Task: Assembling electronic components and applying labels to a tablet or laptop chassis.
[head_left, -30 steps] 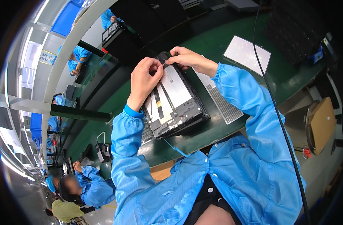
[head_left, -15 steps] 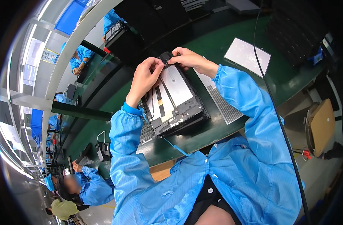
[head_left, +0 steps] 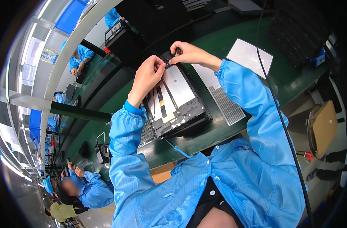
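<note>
On the green bench before me lies a stack of flat black-framed panels (head_left: 185, 93), its top one silver-backed with dark ribbon strips and small parts along the near edge. My left hand (head_left: 146, 79) is at its far end, thumb and fingertips pinched; whatever they hold is hidden. Beside it, my right hand (head_left: 190, 54) curls its fingers at a small black part (head_left: 166, 57) on that same far end, thumb close to the panel. What the right fingers grip is too small to make out. A blue band with a cord (head_left: 177, 147) circles my left wrist.
Right of the stack lies a silver keyboard panel (head_left: 226, 104), with a white sheet-like panel (head_left: 251, 57) beyond it. Another keyboard (head_left: 147, 133) shows under my left sleeve. A black cable (head_left: 274, 95) hangs across the right. Co-workers in blue sit at left; a stool (head_left: 323, 129) stands right.
My right hand has shifted slightly up and away from my left hand, showing more of the black part. A co-worker's hands at left have lifted apart. Someone's legs have appeared at far right.
</note>
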A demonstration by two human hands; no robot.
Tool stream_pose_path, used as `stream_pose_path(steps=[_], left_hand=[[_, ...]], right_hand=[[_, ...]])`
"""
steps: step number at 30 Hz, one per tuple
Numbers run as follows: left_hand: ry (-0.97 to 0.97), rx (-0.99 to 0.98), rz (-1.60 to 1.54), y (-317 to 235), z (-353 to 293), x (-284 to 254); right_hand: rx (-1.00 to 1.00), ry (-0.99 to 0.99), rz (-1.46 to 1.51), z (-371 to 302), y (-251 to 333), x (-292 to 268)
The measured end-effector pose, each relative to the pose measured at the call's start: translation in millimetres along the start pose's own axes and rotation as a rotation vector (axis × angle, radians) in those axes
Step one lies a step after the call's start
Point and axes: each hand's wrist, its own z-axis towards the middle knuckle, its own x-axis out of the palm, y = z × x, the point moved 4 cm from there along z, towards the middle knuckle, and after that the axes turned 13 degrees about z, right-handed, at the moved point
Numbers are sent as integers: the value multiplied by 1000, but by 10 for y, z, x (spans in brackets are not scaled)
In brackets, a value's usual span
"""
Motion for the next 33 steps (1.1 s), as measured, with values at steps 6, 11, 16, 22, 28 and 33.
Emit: stream_pose_path(steps=[6, 11, 16, 22, 28, 33], left_hand=[[-13, 6, -17, 48, -3, 5], [-6, -14, -48, 61, 17, 25], [40, -46, -68, 49, 50, 5], [-20, 10, 9, 40, 52, 18], [-336, 155, -299, 92, -419, -414], [-181, -180, -504, 161, -1465, 206]], right_hand=[[-146, 143, -279, 137, 224, 9], [-151, 8, -343, 134, 59, 64], [-199, -32, -148, 7, 12, 36], [112, 24, -48, -96, -70, 62], [-231, -230, 157, -568, 36, 41], [-168, -111, 176, -992, 160, 470]])
